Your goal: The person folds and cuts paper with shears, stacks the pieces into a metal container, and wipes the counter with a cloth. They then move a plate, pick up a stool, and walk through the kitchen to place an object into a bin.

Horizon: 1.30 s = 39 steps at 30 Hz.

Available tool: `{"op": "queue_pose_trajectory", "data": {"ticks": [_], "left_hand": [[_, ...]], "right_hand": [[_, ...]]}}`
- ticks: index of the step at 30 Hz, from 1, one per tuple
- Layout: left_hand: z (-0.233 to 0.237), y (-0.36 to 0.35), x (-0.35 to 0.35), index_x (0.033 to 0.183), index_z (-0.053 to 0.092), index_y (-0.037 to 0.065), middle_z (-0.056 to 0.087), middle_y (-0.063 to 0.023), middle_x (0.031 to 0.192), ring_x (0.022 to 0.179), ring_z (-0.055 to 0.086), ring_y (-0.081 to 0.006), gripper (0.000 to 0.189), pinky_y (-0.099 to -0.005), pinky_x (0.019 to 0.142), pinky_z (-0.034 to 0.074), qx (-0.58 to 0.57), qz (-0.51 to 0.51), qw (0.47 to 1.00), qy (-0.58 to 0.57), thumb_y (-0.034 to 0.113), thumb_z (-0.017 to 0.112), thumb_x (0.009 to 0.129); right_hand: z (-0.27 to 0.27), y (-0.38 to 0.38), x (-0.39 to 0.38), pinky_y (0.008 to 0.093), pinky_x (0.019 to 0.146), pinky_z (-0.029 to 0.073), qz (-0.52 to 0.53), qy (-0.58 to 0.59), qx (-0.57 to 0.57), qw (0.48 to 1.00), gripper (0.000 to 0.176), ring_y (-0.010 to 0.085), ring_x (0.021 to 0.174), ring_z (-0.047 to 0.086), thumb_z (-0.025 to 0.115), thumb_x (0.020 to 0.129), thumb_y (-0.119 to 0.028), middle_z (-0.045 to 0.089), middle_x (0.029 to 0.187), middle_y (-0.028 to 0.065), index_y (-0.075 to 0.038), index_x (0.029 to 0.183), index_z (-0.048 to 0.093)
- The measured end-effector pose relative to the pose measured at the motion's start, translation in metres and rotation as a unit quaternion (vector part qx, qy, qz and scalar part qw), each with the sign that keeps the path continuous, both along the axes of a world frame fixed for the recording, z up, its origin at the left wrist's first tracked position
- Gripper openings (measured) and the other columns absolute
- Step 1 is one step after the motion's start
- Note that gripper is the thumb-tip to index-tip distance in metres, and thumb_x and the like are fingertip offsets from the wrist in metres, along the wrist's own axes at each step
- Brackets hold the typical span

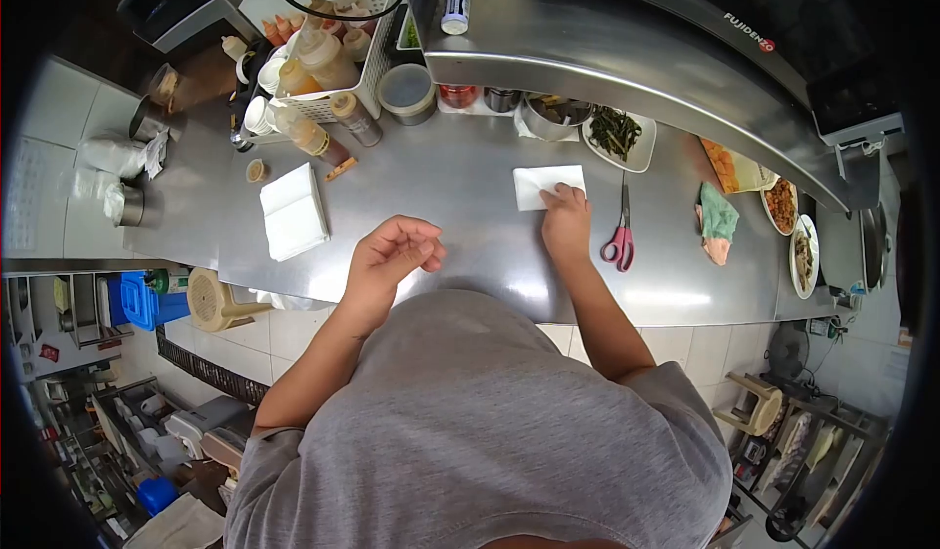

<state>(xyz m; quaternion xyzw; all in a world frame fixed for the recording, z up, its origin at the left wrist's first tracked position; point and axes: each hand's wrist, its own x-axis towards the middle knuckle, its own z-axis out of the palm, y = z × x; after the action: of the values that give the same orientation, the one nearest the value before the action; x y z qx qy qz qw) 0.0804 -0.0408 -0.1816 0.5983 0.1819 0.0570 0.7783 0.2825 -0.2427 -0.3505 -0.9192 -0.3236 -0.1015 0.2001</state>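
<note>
My right hand is on a folded white paper napkin, its curled fingers closed at the napkin's right side. My left hand hangs over the steel counter near its front edge, palm turned inward. Its fingers are loosely curled and apart, with nothing visible in them. Left of that hand lies a stack of white napkins. Scissors with dark red handles rest just right of my right hand, blades pointing away from me.
A white basket of sauce bottles stands at the back left, beside a lidded tub. Behind the napkin is a dish of greens. A green cloth and food plates sit right. A steel shelf overhangs the back.
</note>
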Motion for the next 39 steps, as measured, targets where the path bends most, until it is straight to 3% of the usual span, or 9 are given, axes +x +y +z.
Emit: {"op": "queue_pose_trajectory", "data": {"ticks": [4,6,8,10,14,21,23,30,39], "left_hand": [[-0.006,-0.003,0.003,0.102,0.061,0.004,0.066,-0.0070,0.087,0.078,0.060,-0.0140,0.013,-0.0291,0.077,0.048,-0.010,-0.009,1.000,0.004,0.010,0.057,0.092],[-0.007,-0.006,0.007,0.102,0.061,0.004,0.066,-0.0068,0.087,0.078,0.060,-0.0139,0.013,-0.0287,0.077,0.048,-0.011,-0.021,1.000,-0.002,0.011,0.057,0.092],[-0.006,-0.010,0.010,0.102,0.061,0.004,0.066,-0.0067,0.087,0.078,0.060,-0.0138,0.014,-0.0285,0.077,0.048,-0.008,-0.029,1.000,0.000,0.011,0.057,0.092],[-0.004,-0.010,0.010,0.102,0.061,0.004,0.066,-0.0067,0.087,0.078,0.060,-0.0137,0.014,-0.0284,0.077,0.048,-0.003,-0.034,0.999,0.001,0.011,0.057,0.092],[-0.007,-0.008,0.006,0.103,0.061,0.003,0.066,-0.0067,0.087,0.079,0.060,-0.0136,0.014,-0.0283,0.077,0.048,-0.001,-0.032,0.999,0.005,0.011,0.057,0.092],[-0.012,-0.010,0.008,0.103,0.061,0.003,0.066,-0.0070,0.088,0.079,0.060,-0.0139,0.014,-0.0283,0.078,0.048,-0.007,-0.041,0.999,0.015,0.011,0.056,0.092],[-0.014,-0.009,0.008,0.103,0.061,0.003,0.066,-0.0070,0.088,0.079,0.060,-0.0139,0.014,-0.0284,0.078,0.048,-0.010,-0.038,0.999,0.013,0.011,0.056,0.093],[-0.017,-0.010,0.005,0.103,0.062,0.004,0.066,-0.0064,0.087,0.080,0.060,-0.0137,0.013,-0.0284,0.078,0.048,-0.014,-0.035,0.999,0.021,0.011,0.056,0.093],[-0.019,-0.009,0.005,0.103,0.062,0.004,0.065,-0.0062,0.088,0.080,0.060,-0.0136,0.014,-0.0282,0.078,0.048,-0.023,-0.036,0.999,0.014,0.011,0.055,0.093]], "right_hand": [[-0.003,-0.014,0.019,0.0401,0.091,0.044,0.051,0.103,0.020,0.993,0.026,0.0335,0.103,0.055,0.060,0.069,-0.002,0.061,0.110,0.0181,-0.002,0.094,0.069],[-0.001,-0.005,0.016,0.0412,0.093,0.043,-0.064,0.106,0.071,0.990,0.029,0.0347,0.105,0.054,0.058,0.068,0.000,0.060,0.113,0.0196,-0.002,0.095,0.069],[0.000,-0.004,0.015,0.0419,0.094,0.042,-0.065,0.054,0.029,0.996,0.027,0.0346,0.108,0.053,0.062,0.071,-0.006,0.058,0.118,0.0180,-0.002,0.097,0.068],[0.002,-0.006,0.021,0.0446,0.095,0.039,0.057,-0.024,-0.041,0.997,0.034,0.0338,0.114,0.049,0.067,0.077,-0.020,0.056,0.122,0.0169,-0.003,0.105,0.066],[0.014,0.002,0.010,0.0439,0.090,0.042,-0.046,0.083,-0.022,0.995,0.022,0.0321,0.109,0.052,0.055,0.081,-0.008,0.057,0.116,0.0148,-0.003,0.100,0.067],[0.018,0.005,0.019,0.0407,0.077,0.049,-0.079,0.169,-0.165,0.969,0.018,0.0308,0.097,0.057,0.062,0.077,-0.011,0.059,0.102,0.0141,-0.002,0.093,0.063],[0.021,0.000,0.016,0.0414,0.077,0.050,0.038,0.118,-0.108,0.986,0.017,0.0310,0.096,0.058,0.063,0.076,-0.010,0.060,0.094,0.0156,0.000,0.090,0.062],[0.004,0.002,0.014,0.0413,0.078,0.050,0.048,0.059,-0.069,0.995,0.011,0.0331,0.091,0.060,0.063,0.077,-0.012,0.063,0.091,0.0166,-0.001,0.081,0.063],[0.006,0.001,0.019,0.0434,0.071,0.048,-0.008,0.228,0.080,0.970,0.014,0.0369,0.077,0.062,0.060,0.082,-0.013,0.064,0.083,0.0202,0.000,0.080,0.064]]}}
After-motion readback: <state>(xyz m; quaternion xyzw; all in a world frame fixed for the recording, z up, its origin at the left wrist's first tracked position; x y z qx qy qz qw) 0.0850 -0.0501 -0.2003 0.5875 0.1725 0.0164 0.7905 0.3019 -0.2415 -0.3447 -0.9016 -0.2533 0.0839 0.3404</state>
